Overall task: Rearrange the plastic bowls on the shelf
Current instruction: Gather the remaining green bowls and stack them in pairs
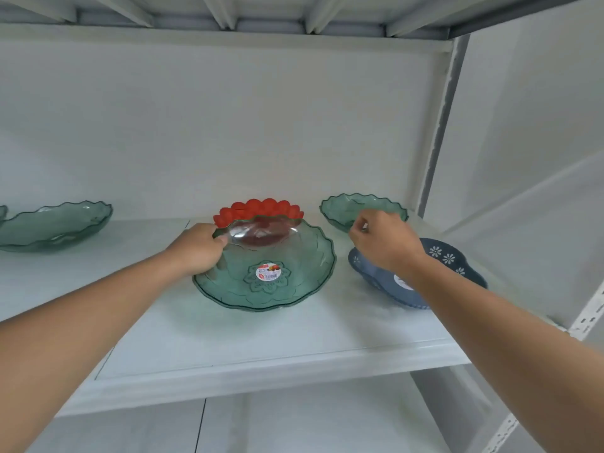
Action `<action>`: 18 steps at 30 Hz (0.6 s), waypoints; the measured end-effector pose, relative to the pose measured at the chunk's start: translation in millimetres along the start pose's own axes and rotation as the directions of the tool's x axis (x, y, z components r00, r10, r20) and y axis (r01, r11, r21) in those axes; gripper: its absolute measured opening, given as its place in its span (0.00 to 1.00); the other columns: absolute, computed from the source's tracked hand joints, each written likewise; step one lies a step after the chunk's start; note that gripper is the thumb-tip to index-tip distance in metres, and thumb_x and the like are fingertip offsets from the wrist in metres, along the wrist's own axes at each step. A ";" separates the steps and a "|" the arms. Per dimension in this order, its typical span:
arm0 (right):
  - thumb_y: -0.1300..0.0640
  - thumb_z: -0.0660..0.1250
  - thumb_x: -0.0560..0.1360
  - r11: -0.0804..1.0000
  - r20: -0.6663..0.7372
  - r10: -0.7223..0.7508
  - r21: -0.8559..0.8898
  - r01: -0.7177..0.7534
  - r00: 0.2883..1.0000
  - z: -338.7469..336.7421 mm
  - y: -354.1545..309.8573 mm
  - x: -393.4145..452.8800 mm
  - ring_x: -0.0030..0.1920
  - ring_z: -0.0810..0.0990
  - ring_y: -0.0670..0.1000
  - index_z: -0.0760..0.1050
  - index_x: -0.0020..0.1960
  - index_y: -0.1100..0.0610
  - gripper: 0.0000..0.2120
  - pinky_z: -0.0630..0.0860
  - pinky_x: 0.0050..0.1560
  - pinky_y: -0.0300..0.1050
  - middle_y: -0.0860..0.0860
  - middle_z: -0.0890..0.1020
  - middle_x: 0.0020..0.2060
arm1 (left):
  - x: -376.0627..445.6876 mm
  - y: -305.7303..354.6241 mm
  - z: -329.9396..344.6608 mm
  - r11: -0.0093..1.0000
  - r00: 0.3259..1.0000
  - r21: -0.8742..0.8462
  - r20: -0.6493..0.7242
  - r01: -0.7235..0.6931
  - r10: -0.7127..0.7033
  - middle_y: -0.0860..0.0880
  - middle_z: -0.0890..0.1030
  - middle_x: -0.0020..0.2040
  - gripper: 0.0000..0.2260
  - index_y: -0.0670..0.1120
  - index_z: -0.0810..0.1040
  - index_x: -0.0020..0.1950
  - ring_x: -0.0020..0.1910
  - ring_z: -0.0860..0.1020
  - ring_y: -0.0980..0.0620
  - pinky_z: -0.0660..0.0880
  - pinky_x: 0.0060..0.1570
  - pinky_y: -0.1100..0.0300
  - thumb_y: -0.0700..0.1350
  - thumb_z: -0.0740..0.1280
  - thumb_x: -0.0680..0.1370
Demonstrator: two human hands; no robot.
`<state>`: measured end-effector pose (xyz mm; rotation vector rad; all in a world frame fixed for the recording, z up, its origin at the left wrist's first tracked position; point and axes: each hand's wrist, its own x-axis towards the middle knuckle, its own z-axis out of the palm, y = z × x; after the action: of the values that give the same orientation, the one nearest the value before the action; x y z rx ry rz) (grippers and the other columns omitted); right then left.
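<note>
Now left hand (196,248) grips large green bowl (264,276); right hand (382,240) fingers pinch nothing

One head cam only, worn high, facing fwd and slightly down into the white metal shelf (261,338). Close range: both forearms reach in from bottom corners, shelf back wall just beyond the left hand (196,250) and right hand (382,243).

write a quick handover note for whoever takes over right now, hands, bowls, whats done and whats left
Left hand: gripping the rim of the big green bowl, which is tilted up at the back.
Right hand: pinching the rim of the small green bowl at back right.
Red bowl sits behind the big green one; blue flowered bowl front right; another green bowl far left.
Done: unclear from this view.
Left: likely set both held bowls in place.
</note>
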<state>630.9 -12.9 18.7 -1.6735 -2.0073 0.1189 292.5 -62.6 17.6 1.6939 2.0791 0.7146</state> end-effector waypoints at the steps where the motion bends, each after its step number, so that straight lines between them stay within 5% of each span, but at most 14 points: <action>1: 0.49 0.59 0.77 1.000 0.012 0.026 -0.017 -0.026 1.000 -3.0 3.7 2.8 0.43 0.83 0.59 0.78 0.47 0.53 0.11 0.81 0.45 0.51 0.51 0.84 0.39 | 5.8 3.4 -6.4 1.000 1.000 -0.011 -0.002 0.000 0.000 0.44 0.88 0.41 0.11 0.44 0.77 0.53 0.33 0.85 0.46 0.74 0.33 0.59 0.47 0.59 0.87; 5: 0.48 0.59 0.79 0.986 0.012 0.128 -0.105 -0.126 0.992 -20.4 23.0 19.9 0.48 0.82 0.59 0.77 0.54 0.52 0.12 0.79 0.48 0.51 0.52 0.83 0.45 | 29.5 30.5 -24.2 0.998 0.997 -0.057 -0.073 0.027 -0.031 0.43 0.86 0.38 0.14 0.39 0.82 0.54 0.38 0.84 0.45 0.76 0.38 0.57 0.47 0.62 0.86; 7: 0.46 0.58 0.78 0.975 0.018 0.190 -0.123 -0.187 0.982 -27.5 36.4 32.0 0.49 0.82 0.60 0.76 0.56 0.52 0.14 0.79 0.49 0.52 0.53 0.82 0.47 | 36.2 45.4 -23.5 0.993 0.995 -0.109 -0.074 0.054 -0.062 0.47 0.85 0.29 0.12 0.39 0.81 0.51 0.27 0.82 0.48 0.73 0.32 0.58 0.45 0.61 0.86; 10: 0.46 0.56 0.76 0.955 0.082 0.287 -0.098 -0.279 0.954 -32.1 63.6 53.8 0.45 0.81 0.58 0.75 0.53 0.57 0.17 0.76 0.44 0.51 0.56 0.83 0.48 | 45.1 57.5 -14.9 0.981 0.995 -0.175 -0.028 0.088 -0.094 0.43 0.87 0.34 0.11 0.38 0.80 0.52 0.17 0.78 0.52 0.69 0.27 0.62 0.42 0.61 0.86; 15: 0.44 0.57 0.82 0.931 0.099 0.366 -0.046 -0.363 0.925 -23.0 123.6 97.1 0.56 0.79 0.61 0.74 0.68 0.60 0.24 0.73 0.51 0.51 0.61 0.81 0.65 | 65.0 68.2 -4.2 0.967 0.988 -0.218 -0.052 0.131 -0.146 0.40 0.87 0.35 0.10 0.36 0.80 0.54 0.23 0.81 0.47 0.74 0.28 0.61 0.41 0.61 0.84; 18: 0.45 0.58 0.84 0.919 0.167 0.389 -0.001 -0.395 0.906 -8.2 151.2 119.3 0.65 0.80 0.62 0.73 0.73 0.63 0.27 0.74 0.57 0.50 0.61 0.80 0.68 | 72.0 74.8 -1.9 0.959 0.981 -0.237 -0.070 0.158 -0.179 0.40 0.87 0.35 0.10 0.37 0.79 0.53 0.32 0.85 0.41 0.85 0.38 0.45 0.41 0.61 0.83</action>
<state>757.3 132.2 6.9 -2.0860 -1.7382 0.4431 335.3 18.7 65.9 1.3645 2.0776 0.9516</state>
